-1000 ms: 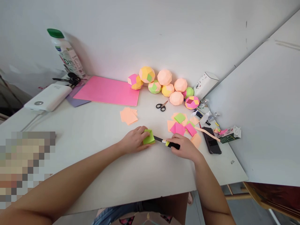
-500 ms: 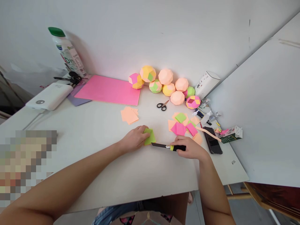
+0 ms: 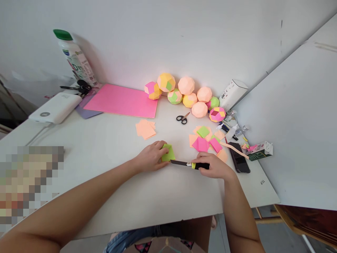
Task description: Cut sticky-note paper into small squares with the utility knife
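Far to the left of the left fingers, a white power bank (image 3: 56, 108) lies near the counter's left side, a white bottle (image 3: 79, 61) standing behind it. A pink sheet (image 3: 122, 102) lies flat beyond the left fingers, and small peach papers (image 3: 145, 130) sit just past the knuckles, apparently set aside in a loose heap.

The person's left hand (image 3: 151, 157) holds the green paper (image 3: 169, 153) down on the counter (image 3: 147, 203), its fingers clamped on the paper's left part. The paper looks folded and, as far as one can judge, in one piece, so the cut seems unfinished; whether a slit has begun cannot be told. Between the two hands, the knife (image 3: 180, 163) points its tip at the paper's near right corner; whether it touches is too small to tell.

Beyond both sets of fingers stand nine paper balls (image 3: 186, 86), seemingly finished, with scissors (image 3: 182, 119) in front of them. The right hand (image 3: 216, 166) has its fingers wrapped around the knife's handle. Just past those fingers lies a pile of coloured papers (image 3: 202, 144), apparently loose pieces; a phone (image 3: 239, 158) lies to their right, near the counter's slanting right edge.

Between the fingers and the counter's near edge, there appears room to draw the knife bodyward; the pile limits movement away.
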The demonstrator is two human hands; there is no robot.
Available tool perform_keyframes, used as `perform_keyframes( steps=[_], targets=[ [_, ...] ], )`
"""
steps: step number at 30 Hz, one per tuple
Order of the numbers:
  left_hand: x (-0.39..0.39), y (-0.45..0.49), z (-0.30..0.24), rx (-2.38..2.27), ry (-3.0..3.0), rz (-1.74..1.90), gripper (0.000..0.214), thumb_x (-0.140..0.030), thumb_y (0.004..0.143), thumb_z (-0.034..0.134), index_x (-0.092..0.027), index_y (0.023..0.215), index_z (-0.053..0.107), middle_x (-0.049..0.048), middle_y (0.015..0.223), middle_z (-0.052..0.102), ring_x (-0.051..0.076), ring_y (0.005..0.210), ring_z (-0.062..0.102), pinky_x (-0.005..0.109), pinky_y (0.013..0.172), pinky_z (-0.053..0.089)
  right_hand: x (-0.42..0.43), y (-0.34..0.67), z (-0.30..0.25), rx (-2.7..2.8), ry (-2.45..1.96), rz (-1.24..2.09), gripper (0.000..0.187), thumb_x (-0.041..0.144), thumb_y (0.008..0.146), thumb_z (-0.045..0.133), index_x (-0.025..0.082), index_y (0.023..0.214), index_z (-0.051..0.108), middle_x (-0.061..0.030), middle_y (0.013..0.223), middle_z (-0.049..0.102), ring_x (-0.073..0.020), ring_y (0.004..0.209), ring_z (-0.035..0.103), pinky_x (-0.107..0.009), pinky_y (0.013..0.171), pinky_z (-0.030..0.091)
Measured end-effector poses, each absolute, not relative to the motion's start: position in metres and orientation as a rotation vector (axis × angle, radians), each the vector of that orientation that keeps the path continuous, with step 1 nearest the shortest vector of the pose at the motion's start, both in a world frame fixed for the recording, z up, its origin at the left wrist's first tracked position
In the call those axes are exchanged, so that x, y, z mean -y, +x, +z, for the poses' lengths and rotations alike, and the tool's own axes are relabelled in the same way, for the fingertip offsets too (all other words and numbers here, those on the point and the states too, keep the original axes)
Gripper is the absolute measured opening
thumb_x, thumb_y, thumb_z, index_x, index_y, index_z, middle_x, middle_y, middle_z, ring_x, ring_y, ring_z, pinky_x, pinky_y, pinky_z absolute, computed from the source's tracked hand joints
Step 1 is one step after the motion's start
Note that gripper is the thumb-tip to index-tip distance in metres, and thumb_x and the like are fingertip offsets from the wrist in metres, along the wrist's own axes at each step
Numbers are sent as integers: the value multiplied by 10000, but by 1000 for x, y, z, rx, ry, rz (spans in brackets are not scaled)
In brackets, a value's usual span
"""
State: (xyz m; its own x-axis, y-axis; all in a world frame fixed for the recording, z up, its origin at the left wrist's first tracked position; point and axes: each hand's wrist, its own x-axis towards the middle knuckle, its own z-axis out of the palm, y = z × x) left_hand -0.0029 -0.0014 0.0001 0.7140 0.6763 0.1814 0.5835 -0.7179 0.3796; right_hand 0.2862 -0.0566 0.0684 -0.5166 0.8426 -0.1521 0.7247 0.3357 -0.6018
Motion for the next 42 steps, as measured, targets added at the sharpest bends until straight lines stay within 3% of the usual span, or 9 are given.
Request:
perform_keyframes(
  steps=[12, 28, 42],
  targets=[
    [1, -5, 0, -956, 2648, 469, 234, -383, 879, 456, -186, 968, 548, 118, 1158, 515, 237, 900, 551, 362, 718, 493, 57, 288, 70, 2397, -1427, 984, 517, 37, 683, 522, 260, 1108, 713, -22, 889, 598, -157, 795, 584, -268, 705, 488],
    [1, -3, 0, -997, 2629, 434, 293, -466, 844, 511, -201, 966, 544, 105, 1179, 509, 255, 970, 552, 363, 759, 493, 55, 290, 66, 2402, -1439, 982, 497, 46, 685, 533, 240, 1105, 713, -32, 905, 609, -168, 803, 594, -276, 704, 486],
    [-1, -5, -1, -920, 2631, 485, 273, -429, 913, 410, -190, 948, 536, 106, 1129, 503, 222, 872, 530, 347, 733, 468, 55, 290, 63, 2378, -1396, 963, 499, 58, 698, 526, 250, 1122, 706, -36, 909, 603, -165, 805, 589, -273, 699, 479]
  ],
)
